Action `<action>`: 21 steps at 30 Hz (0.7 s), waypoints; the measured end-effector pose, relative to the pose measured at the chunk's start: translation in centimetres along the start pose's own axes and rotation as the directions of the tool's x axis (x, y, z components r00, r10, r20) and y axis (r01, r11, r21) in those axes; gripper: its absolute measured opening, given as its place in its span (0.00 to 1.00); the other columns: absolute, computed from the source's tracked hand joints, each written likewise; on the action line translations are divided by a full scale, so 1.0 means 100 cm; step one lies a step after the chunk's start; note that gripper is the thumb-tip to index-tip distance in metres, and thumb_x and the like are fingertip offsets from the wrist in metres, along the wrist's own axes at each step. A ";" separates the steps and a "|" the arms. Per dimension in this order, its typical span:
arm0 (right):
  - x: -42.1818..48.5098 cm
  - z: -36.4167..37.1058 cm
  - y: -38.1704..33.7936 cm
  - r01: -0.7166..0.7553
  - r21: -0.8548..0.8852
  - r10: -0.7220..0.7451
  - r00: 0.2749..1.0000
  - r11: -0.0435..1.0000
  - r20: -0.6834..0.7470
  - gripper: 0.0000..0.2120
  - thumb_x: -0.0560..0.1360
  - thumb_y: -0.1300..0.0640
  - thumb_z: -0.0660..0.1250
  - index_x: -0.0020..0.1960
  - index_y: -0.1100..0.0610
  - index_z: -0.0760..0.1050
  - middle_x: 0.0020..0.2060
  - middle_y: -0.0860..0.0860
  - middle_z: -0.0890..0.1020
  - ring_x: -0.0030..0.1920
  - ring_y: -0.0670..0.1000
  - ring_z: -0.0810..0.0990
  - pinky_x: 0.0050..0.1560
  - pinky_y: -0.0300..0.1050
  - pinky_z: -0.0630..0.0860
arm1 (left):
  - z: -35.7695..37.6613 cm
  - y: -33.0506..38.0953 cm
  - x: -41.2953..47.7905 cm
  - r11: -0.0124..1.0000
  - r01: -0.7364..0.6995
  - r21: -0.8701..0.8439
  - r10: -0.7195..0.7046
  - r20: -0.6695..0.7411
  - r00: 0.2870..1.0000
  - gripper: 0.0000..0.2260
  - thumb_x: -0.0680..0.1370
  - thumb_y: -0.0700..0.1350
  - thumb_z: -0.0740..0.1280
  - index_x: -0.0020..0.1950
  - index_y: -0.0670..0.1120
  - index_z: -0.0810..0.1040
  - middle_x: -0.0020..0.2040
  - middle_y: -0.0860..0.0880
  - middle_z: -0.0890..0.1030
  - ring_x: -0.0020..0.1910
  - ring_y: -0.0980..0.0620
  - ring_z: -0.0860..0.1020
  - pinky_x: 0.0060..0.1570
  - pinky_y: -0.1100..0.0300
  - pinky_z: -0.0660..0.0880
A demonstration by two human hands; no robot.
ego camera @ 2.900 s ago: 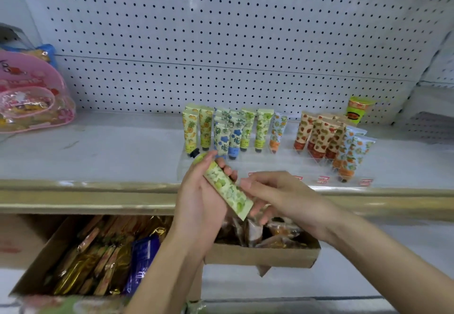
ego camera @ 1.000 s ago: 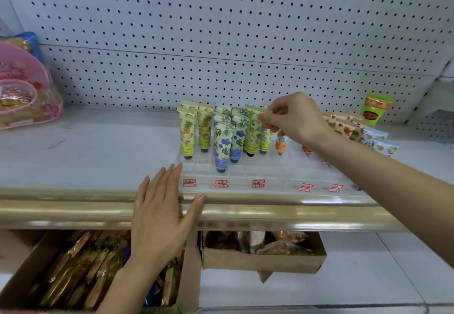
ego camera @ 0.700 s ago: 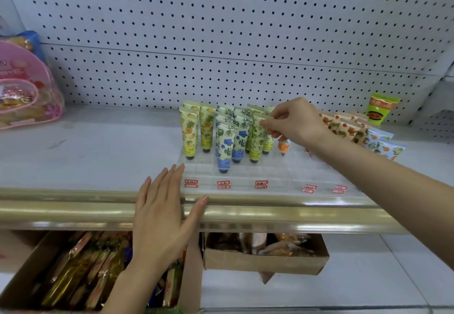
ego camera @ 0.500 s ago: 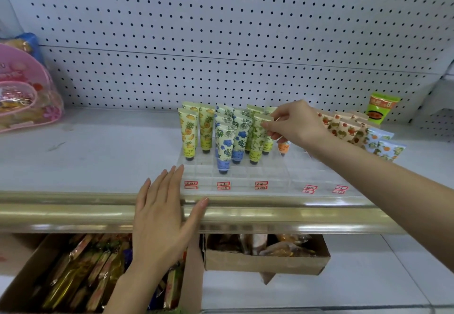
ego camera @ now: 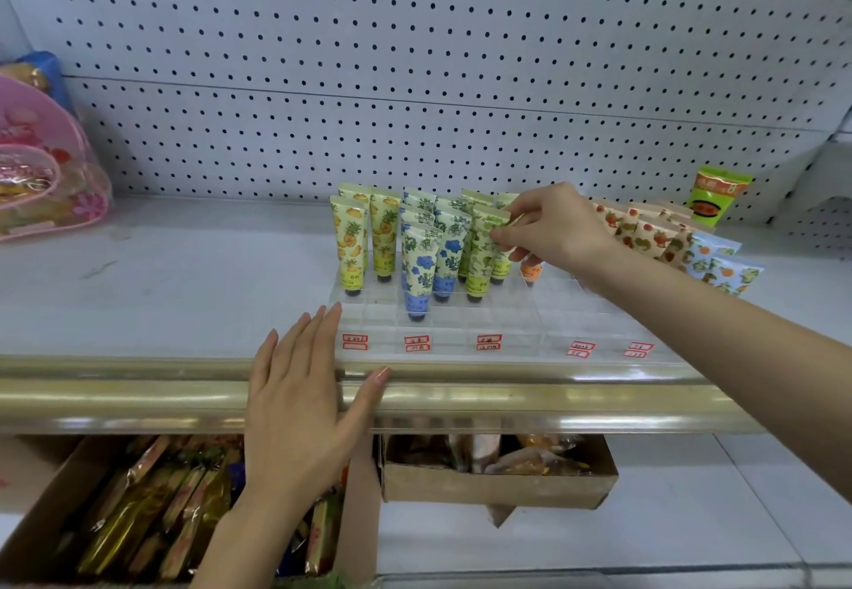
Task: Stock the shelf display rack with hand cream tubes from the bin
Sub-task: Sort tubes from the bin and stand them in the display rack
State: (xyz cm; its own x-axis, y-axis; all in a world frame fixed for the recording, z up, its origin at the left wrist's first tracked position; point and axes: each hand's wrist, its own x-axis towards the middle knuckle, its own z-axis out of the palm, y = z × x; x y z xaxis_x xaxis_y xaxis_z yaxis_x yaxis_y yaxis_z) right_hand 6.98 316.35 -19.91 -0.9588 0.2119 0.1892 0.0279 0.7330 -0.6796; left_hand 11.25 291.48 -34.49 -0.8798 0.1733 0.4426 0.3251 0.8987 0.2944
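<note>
The person's right fingers [ego camera: 509, 231] pinch the top edge of a green tube [ego camera: 482, 247], which stands cap-down in the clear rack [ego camera: 521, 325] in the third column, so this one looks pretty much seated; the right hand [ego camera: 558, 228] just needs to let go. The left hand [ego camera: 295, 408] lies flat with its fingers spread on the shelf [ego camera: 184, 293] edge at the rack's front left corner, probably steadying it. Progress-wise, the back rows hold yellow, blue and green tubes, with strawberry tubes [ego camera: 645, 233] leaning at the right, but the front slots are mostly bare. The bin [ego camera: 498, 487] below has stuff in it, so plenty is left.
</note>
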 end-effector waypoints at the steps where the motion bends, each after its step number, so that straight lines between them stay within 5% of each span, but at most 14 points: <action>1: 0.000 0.000 0.001 -0.002 -0.005 0.002 1.000 1.000 0.003 0.06 0.72 0.61 0.72 0.47 0.60 0.77 0.39 0.60 0.84 0.34 0.53 0.82 0.39 0.49 0.82 | 0.000 0.000 0.000 1.000 0.000 -0.001 0.000 -0.001 1.000 0.34 0.79 0.67 0.47 0.77 0.47 0.61 0.73 0.48 0.70 0.74 0.51 0.64 0.75 0.54 0.48; 8: -0.004 -0.001 0.002 -0.008 -0.005 0.009 1.000 1.000 0.020 0.06 0.72 0.61 0.73 0.47 0.60 0.78 0.37 0.60 0.84 0.31 0.52 0.81 0.40 0.52 0.82 | 0.000 0.001 0.001 1.000 -0.002 0.009 0.002 -0.003 1.000 0.35 0.79 0.68 0.46 0.78 0.47 0.59 0.74 0.47 0.68 0.74 0.50 0.63 0.75 0.54 0.47; 14: -0.022 -0.011 0.004 0.013 -0.048 -0.015 0.999 0.999 -0.041 0.10 0.74 0.59 0.70 0.53 0.63 0.79 0.37 0.57 0.84 0.35 0.52 0.84 0.42 0.51 0.83 | -0.006 0.001 -0.001 0.999 -0.028 -0.020 0.028 0.006 1.000 0.37 0.77 0.70 0.44 0.80 0.50 0.46 0.80 0.49 0.50 0.78 0.53 0.53 0.75 0.57 0.40; 18: -0.053 -0.020 0.006 0.103 -0.249 -0.097 0.995 0.963 0.035 0.18 0.76 0.53 0.67 0.62 0.61 0.76 0.53 0.56 0.82 0.50 0.53 0.81 0.52 0.42 0.74 | -0.024 0.014 0.004 0.998 -0.066 0.017 0.066 0.013 0.998 0.38 0.75 0.71 0.41 0.80 0.51 0.46 0.80 0.49 0.47 0.78 0.53 0.47 0.76 0.50 0.40; 21: -0.086 -0.026 0.011 0.184 -0.404 -0.109 0.973 0.896 0.203 0.27 0.77 0.46 0.64 0.71 0.59 0.67 0.66 0.57 0.74 0.65 0.55 0.73 0.61 0.44 0.68 | -0.044 0.039 -0.002 0.990 -0.131 0.051 0.128 0.047 0.991 0.39 0.74 0.70 0.39 0.80 0.51 0.47 0.80 0.48 0.48 0.78 0.52 0.46 0.76 0.50 0.39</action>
State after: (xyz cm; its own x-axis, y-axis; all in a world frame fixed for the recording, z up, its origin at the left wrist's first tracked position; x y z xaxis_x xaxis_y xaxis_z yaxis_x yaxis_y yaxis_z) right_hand 15.95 316.98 -20.45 -0.9934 -0.0047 0.1142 -0.0377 0.9568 -0.2882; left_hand 14.17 293.19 -29.73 -0.8462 0.3062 0.4361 0.4193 0.8876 0.1905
